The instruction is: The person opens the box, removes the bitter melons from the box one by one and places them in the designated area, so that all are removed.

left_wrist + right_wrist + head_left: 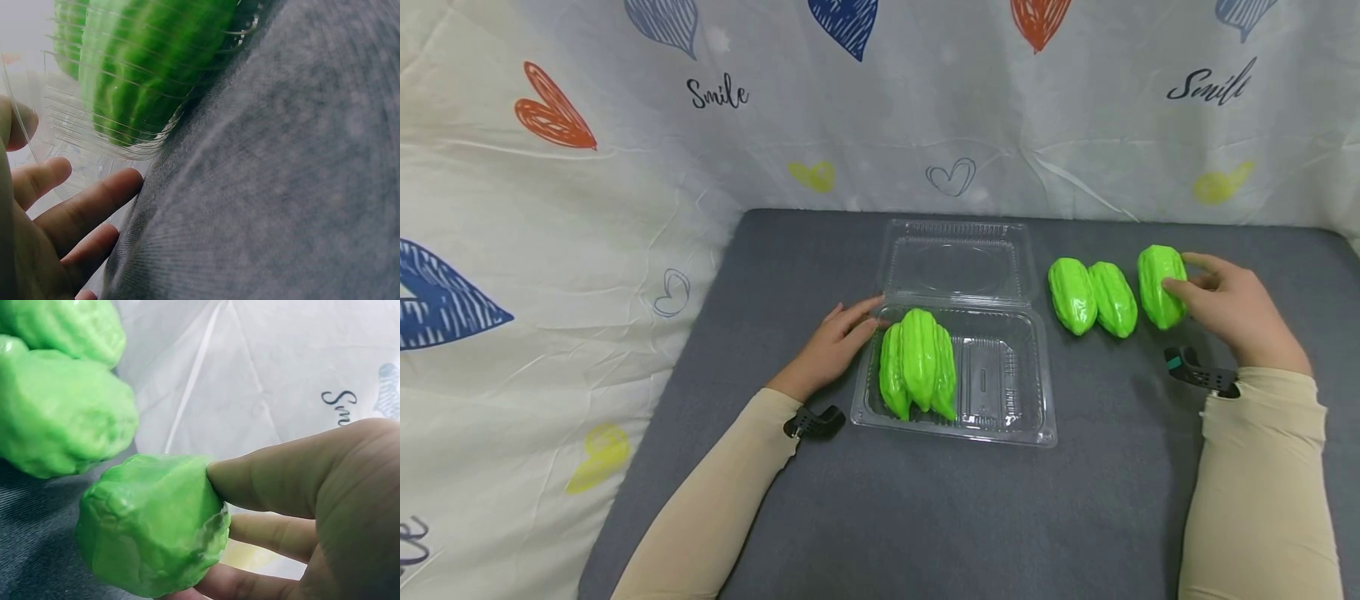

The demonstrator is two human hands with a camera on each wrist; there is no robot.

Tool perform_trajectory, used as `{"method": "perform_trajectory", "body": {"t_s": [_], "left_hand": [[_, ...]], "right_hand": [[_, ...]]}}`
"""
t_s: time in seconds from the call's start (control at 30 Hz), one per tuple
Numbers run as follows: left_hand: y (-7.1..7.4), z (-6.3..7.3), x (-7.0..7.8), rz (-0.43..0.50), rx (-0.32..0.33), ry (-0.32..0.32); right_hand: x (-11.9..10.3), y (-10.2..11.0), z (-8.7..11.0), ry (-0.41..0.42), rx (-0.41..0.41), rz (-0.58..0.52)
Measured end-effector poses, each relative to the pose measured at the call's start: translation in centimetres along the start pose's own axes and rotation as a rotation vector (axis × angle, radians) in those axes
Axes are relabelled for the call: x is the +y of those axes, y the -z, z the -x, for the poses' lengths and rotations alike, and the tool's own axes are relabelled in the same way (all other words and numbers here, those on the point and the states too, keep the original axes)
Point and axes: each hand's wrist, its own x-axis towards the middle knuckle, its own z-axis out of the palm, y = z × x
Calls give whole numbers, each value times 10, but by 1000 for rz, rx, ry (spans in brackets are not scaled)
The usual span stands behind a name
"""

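Note:
My right hand [1243, 304] pinches a bright green ridged gourd [1161, 287] between thumb and fingers at the right of the table. In the right wrist view the thumb lies on one side of this gourd [153, 525], with fingers on the other side and underneath. Two more gourds [1072, 296] lie side by side just left of it. A clear plastic clamshell box [1007, 429] stands in the middle, its lid folded back. Three gourds [919, 358] are stacked in its left half. My left hand [833, 346] touches the box's left edge, fingers loosely extended.
The grey table [1112, 517] runs back to a white cloth [887, 108] printed with hearts and the word Smile. The open lid [955, 258] lies behind the box, toward the cloth. The cloth also hangs along the left side.

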Motion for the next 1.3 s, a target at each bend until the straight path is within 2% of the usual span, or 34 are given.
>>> {"method": "perform_trajectory", "body": {"t_s": [0.53,0.77,1.3], "left_hand": [[0,-1,3,12,-1,10],[1,0,4,8,-9,20],[1,-1,2,21,-9,18]], "right_hand": [[6,-4,-4,48,-103,18],[7,-5,-6,40,-137,43],[9,-7,-11,12,-149,75]]}}
